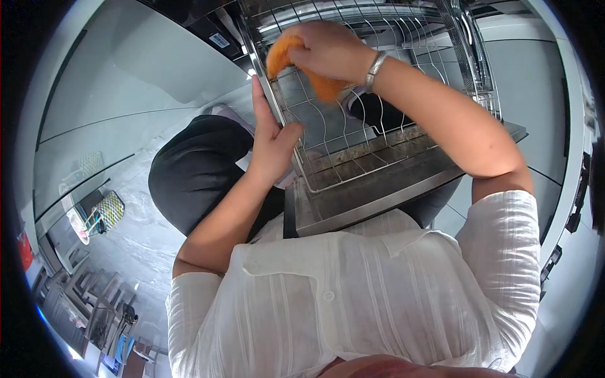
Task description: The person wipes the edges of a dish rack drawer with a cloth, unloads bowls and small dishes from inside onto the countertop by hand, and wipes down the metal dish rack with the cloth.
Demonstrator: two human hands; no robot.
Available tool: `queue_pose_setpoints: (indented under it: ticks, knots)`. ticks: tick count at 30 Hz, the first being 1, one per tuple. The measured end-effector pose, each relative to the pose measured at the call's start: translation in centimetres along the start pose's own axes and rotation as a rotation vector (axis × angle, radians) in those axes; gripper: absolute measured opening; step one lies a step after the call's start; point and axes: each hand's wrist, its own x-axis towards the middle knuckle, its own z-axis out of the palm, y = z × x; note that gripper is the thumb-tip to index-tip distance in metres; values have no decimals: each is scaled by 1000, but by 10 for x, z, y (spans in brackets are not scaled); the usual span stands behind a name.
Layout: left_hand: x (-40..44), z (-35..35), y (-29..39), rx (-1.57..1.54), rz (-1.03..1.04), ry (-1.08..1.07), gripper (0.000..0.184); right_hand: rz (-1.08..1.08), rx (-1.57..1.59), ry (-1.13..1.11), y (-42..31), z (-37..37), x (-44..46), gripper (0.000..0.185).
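One loose fold of the orange cloth (326,88) clenched in your right hand (331,51) at the wire rack's (353,180) far left could snag if dragged across its wires, while your left hand (271,148) grips the left rail (270,94).

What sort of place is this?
Probably a home kitchen: a pulled-out wire rack with a metal front, glossy grey panels that look like cabinet fronts, and an orange cloth in the right hand. No stove or sink shows to confirm it.
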Motion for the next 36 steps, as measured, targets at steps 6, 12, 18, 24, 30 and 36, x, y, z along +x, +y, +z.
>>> queue_pose_setpoints:
  ticks: [6, 12, 18, 24, 30, 36]
  knots:
    - [3, -1, -2, 67, 28, 20, 101, -380, -259, 319, 12, 42, 6, 28]
    - [5, -1, 1, 153, 45, 25, 99, -211, -285, 115, -3, 41, 15, 26]
    - [3, -1, 3, 95, -9, 31, 100, -175, -273, 76, -1, 48, 19, 22]
    - [3, -1, 7, 90, -22, 15, 100, -137, -216, -270, -11, 7, 23, 23]
    - [3, 1, 5, 67, -60, 41, 100, -258, -283, 105, 6, 40, 26, 26]
    - [5, -2, 8, 76, -65, 41, 97, -123, 54, -268, -3, -14, 13, 24]
